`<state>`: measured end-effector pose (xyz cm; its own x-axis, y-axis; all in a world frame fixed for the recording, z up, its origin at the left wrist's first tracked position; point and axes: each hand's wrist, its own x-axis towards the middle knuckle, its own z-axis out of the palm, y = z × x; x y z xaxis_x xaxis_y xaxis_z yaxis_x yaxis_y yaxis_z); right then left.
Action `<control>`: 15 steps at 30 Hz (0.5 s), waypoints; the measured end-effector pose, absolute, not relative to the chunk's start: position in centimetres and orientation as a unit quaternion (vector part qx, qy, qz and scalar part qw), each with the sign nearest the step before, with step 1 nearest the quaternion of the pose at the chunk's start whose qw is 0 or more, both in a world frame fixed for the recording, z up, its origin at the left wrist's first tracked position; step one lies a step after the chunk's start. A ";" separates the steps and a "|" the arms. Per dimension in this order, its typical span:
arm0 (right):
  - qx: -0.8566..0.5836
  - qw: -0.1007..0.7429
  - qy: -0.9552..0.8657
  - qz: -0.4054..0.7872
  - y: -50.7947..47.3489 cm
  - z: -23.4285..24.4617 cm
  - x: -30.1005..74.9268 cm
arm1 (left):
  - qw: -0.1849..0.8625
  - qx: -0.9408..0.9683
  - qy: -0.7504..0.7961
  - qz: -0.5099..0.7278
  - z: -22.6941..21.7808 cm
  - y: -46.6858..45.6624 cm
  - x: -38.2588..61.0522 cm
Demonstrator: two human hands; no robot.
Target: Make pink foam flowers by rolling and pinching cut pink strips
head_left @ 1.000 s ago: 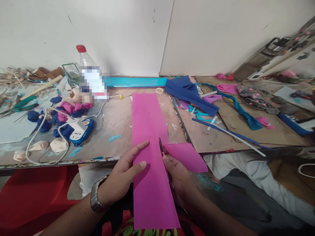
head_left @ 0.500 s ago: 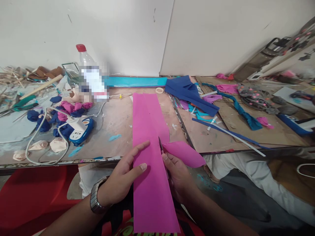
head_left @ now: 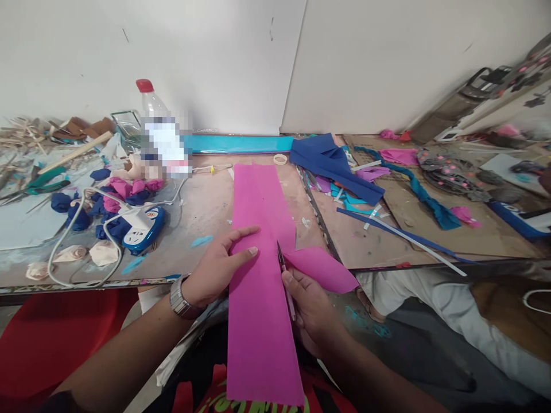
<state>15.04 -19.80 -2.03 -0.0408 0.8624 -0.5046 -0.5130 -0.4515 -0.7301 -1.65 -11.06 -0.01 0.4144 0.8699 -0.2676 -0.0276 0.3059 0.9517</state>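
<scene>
Pink paper strip (head_left: pixel 262 321): the flat, unclenched left hand (head_left: pixel 215 267) has slid farther up it, bracing beside the scissors (head_left: pixel 280 261) gripped in the right hand (head_left: pixel 312 310).

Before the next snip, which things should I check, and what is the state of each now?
1. Left hand flat on the magenta sheet: ok.
2. Its fingertips apart from the scissors blades: ok.
3. Right hand gripping the scissors: ok.
4. Cut flap lying off to the right: ok.
5. Blades open or shut: cannot tell.
6. Sheet's far end flat on the table: ok.
</scene>
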 end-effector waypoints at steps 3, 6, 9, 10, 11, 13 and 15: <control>-0.482 0.489 -0.185 0.703 -19.8 -2.1 15.1 | 0.679 0.499 0.438 0.313 0.0 -10.9 -1.6; -0.483 0.487 -0.179 0.705 -19.8 -2.2 15.2 | 0.674 0.509 0.436 0.311 -0.2 -11.1 -1.8; -0.483 0.483 -0.170 0.711 -19.8 -2.4 15.2 | 0.666 0.514 0.441 0.312 -0.2 -11.2 -1.9; -0.483 0.481 -0.170 0.712 -19.8 -2.4 15.1 | 0.663 0.516 0.442 0.314 -0.2 -11.2 -1.9; -0.483 0.481 -0.171 0.711 -19.9 -2.4 15.1 | 0.662 0.516 0.442 0.316 -0.3 -11.3 -1.9; -0.484 0.480 -0.174 0.710 -19.9 -2.4 15.1 | 0.664 0.517 0.439 0.314 -0.3 -11.3 -2.0; -0.484 0.481 -0.177 0.709 -19.9 -2.4 15.1 | 0.660 0.525 0.438 0.311 -0.3 -11.4 -2.1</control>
